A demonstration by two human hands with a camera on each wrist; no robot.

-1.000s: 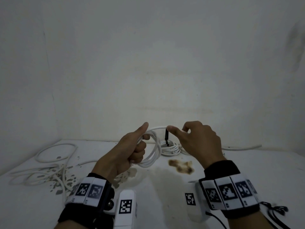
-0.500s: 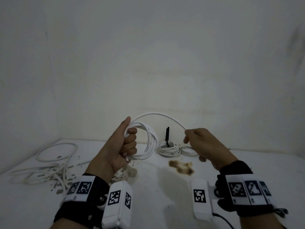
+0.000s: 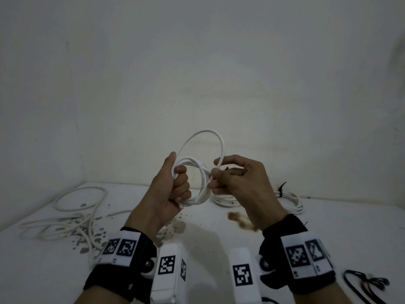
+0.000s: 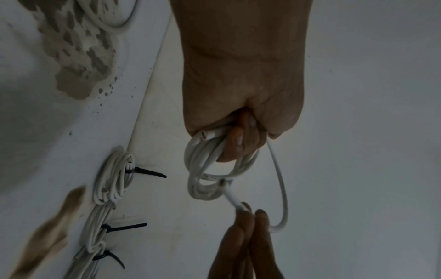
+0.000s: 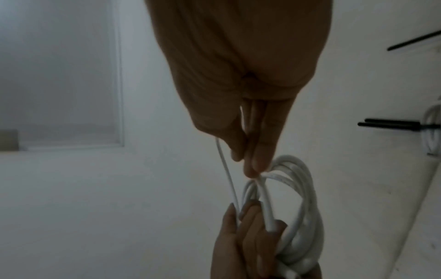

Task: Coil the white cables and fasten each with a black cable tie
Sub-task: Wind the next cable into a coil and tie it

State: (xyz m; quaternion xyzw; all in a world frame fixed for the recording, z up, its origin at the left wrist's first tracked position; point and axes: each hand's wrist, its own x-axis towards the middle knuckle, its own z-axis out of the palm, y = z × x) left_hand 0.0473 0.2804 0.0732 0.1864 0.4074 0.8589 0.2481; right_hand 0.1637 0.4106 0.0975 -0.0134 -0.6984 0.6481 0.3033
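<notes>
My left hand (image 3: 180, 183) grips a small coil of white cable (image 3: 200, 187) in its fist, held up above the table. My right hand (image 3: 215, 172) pinches the free run of the same cable against the coil's right side. One loose loop (image 3: 206, 132) arcs above both hands. In the left wrist view the coil (image 4: 210, 181) hangs under my curled fingers and the right fingertips (image 4: 247, 213) hold the cable below it. The right wrist view has my thumb and finger pinching the cable (image 5: 262, 190) at the coil (image 5: 303, 188).
Finished coils (image 3: 290, 199) fastened with black ties (image 4: 148, 172) lie at the back of the white table (image 3: 208, 235). Loose white cables (image 3: 80, 201) sprawl at the left. Spare black ties (image 3: 365, 284) lie at the front right. A brown stain (image 3: 238, 219) marks the middle.
My right hand has swung the free cable from out at the right back in against the coil, making a new loop on top. Both hands are a little higher.
</notes>
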